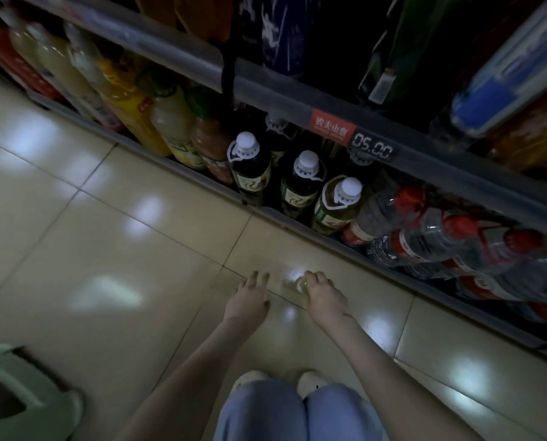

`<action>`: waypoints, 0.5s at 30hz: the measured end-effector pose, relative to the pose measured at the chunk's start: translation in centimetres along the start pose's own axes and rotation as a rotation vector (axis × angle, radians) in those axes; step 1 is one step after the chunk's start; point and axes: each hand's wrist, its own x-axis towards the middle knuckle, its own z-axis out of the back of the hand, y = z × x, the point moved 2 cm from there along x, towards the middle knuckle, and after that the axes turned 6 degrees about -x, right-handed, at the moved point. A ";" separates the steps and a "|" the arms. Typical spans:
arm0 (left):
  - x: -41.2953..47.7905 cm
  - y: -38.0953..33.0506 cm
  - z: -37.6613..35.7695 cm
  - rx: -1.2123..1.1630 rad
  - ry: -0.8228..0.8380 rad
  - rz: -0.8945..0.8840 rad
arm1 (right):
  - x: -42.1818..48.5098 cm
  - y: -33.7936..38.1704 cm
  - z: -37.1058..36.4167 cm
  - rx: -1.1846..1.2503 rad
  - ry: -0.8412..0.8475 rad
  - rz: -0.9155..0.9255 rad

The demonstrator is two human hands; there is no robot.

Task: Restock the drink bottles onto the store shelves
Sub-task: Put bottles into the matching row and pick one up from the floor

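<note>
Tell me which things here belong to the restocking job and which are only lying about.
Job: pale bottle on the floor, gripped by the right hand; left hand, open beside it; bottom shelf; white-capped bottles already there.
Lying about: green plastic container; price tag reading 05.00.

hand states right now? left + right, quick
Left hand: open, fingers spread, holding nothing.
Right hand: curled round the top of a pale drink bottle, which is blurred.

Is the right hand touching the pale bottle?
Touching. In the head view the right hand curls its fingers over the blurred pale bottle.
</note>
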 end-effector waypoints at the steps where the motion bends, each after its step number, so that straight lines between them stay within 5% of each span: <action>1: -1.3 -1.1 1.6 -0.009 -0.020 -0.016 | -1.4 0.8 1.5 0.023 -0.027 0.000; 15: -27.0 -20.2 33.1 0.018 -0.342 -0.342 | -28.1 5.7 35.5 0.348 -0.544 0.118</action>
